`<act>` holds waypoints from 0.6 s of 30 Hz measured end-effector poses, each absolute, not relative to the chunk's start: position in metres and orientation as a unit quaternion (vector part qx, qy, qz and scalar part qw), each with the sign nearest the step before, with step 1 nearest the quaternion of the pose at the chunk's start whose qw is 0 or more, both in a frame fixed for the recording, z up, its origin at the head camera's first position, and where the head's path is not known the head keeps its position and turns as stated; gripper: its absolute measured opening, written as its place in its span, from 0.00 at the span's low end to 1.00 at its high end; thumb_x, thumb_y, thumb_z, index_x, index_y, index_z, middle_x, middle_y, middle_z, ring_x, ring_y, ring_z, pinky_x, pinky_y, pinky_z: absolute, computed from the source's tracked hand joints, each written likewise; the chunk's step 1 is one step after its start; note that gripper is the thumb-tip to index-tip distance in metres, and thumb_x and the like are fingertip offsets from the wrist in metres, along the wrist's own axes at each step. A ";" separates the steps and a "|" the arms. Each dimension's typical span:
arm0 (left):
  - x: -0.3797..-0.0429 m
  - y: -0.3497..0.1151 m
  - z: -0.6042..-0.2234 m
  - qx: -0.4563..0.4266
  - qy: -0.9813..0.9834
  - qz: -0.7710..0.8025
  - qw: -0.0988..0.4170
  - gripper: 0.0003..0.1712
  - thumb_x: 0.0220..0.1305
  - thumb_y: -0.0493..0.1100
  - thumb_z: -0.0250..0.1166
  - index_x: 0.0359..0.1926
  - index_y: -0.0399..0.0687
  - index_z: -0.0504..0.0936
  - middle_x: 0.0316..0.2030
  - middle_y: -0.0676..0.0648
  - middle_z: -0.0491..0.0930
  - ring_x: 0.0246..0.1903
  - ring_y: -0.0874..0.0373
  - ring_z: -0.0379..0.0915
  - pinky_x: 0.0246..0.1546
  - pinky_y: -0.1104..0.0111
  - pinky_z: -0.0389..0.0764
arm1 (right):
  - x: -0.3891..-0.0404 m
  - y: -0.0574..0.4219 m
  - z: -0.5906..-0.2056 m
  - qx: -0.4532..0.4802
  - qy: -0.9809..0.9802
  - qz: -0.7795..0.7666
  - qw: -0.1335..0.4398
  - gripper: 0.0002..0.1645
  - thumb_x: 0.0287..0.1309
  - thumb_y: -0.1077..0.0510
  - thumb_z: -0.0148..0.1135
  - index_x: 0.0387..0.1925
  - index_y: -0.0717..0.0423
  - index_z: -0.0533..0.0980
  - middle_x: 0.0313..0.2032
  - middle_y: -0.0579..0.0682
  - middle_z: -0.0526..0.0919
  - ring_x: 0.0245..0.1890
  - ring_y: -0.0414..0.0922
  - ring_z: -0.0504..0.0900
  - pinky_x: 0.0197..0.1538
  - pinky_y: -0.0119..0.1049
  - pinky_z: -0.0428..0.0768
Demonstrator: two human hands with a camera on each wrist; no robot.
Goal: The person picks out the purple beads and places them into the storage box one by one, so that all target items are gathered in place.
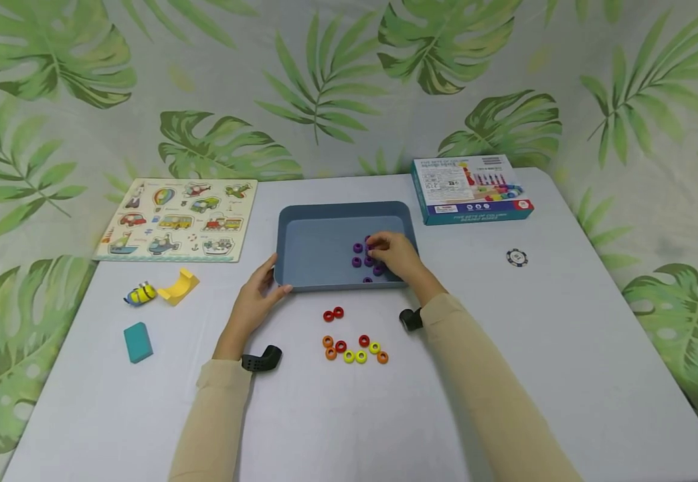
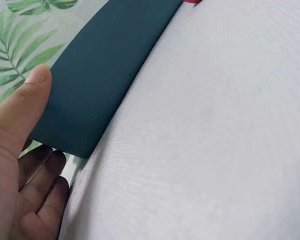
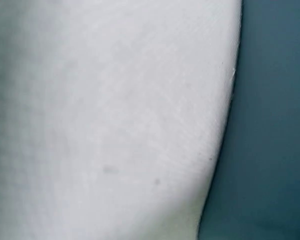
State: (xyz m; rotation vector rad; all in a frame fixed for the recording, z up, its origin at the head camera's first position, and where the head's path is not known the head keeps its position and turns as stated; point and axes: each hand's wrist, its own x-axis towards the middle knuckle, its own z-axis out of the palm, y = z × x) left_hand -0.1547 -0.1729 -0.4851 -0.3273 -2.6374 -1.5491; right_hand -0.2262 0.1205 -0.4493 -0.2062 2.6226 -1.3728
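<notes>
A blue-grey tray (image 1: 324, 234) lies on the white table. My left hand (image 1: 256, 294) grips its near left corner, thumb on the near wall and fingers at the left side; the left wrist view shows this hand (image 2: 30, 145) close at the corner. Inside the tray, at its right, sit several purple beads (image 1: 357, 262). Over them is my right hand (image 1: 398, 256), thumb and fingers pinching a purple bead that they partly cover. The right wrist view shows only tablecloth and the tray wall (image 3: 270, 120), without the hand.
Loose red beads (image 1: 338, 312), orange beads (image 1: 382, 357) and yellow beads (image 1: 361, 357) lie before the tray. Leftward are a picture puzzle board (image 1: 177, 221), a yellow curved block (image 1: 179, 286), a striped toy (image 1: 140, 294) and a teal block (image 1: 138, 342). Rightward, a box (image 1: 472, 191) and a chip (image 1: 517, 258).
</notes>
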 end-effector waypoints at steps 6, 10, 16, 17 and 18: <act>-0.155 -0.173 -0.487 -0.105 -0.856 -0.505 0.031 0.40 0.46 0.55 0.60 0.60 0.63 0.52 0.56 0.48 0.59 0.52 0.58 0.58 0.53 0.66 0.60 | -0.228 0.121 -0.449 -0.066 0.874 -0.472 0.091 0.12 0.48 0.60 0.57 0.38 0.56 0.74 0.37 0.50 0.76 0.37 0.43 0.73 0.41 0.35 0.72; -0.155 -0.173 -0.486 -0.104 -0.857 -0.503 0.028 0.40 0.46 0.56 0.59 0.60 0.63 0.52 0.55 0.47 0.60 0.52 0.58 0.58 0.53 0.65 0.60 | -0.223 0.126 -0.437 -0.079 0.862 -0.496 0.074 0.15 0.48 0.58 0.56 0.41 0.57 0.72 0.39 0.51 0.75 0.39 0.43 0.72 0.42 0.36 0.72; -0.149 -0.176 -0.476 -0.103 -0.883 -0.458 0.011 0.40 0.48 0.57 0.57 0.61 0.58 0.50 0.56 0.47 0.58 0.53 0.55 0.57 0.53 0.62 0.59 | -0.201 0.146 -0.392 -0.147 0.852 -0.502 -0.010 0.18 0.52 0.51 0.52 0.43 0.56 0.70 0.39 0.47 0.74 0.39 0.40 0.72 0.43 0.34 0.71; -0.147 -0.177 -0.472 -0.102 -0.893 -0.438 0.010 0.40 0.49 0.58 0.56 0.61 0.57 0.50 0.57 0.48 0.56 0.54 0.54 0.55 0.53 0.61 0.58 | -0.195 0.151 -0.383 -0.162 0.857 -0.489 -0.029 0.19 0.52 0.50 0.50 0.44 0.55 0.69 0.40 0.46 0.73 0.39 0.39 0.71 0.43 0.34 0.71; -0.144 -0.179 -0.468 -0.104 -0.905 -0.413 0.009 0.40 0.49 0.58 0.55 0.62 0.57 0.49 0.58 0.48 0.54 0.55 0.54 0.53 0.53 0.59 0.57 | -0.189 0.157 -0.375 -0.175 0.865 -0.467 -0.048 0.20 0.53 0.48 0.49 0.45 0.53 0.69 0.42 0.44 0.72 0.41 0.39 0.70 0.44 0.34 0.70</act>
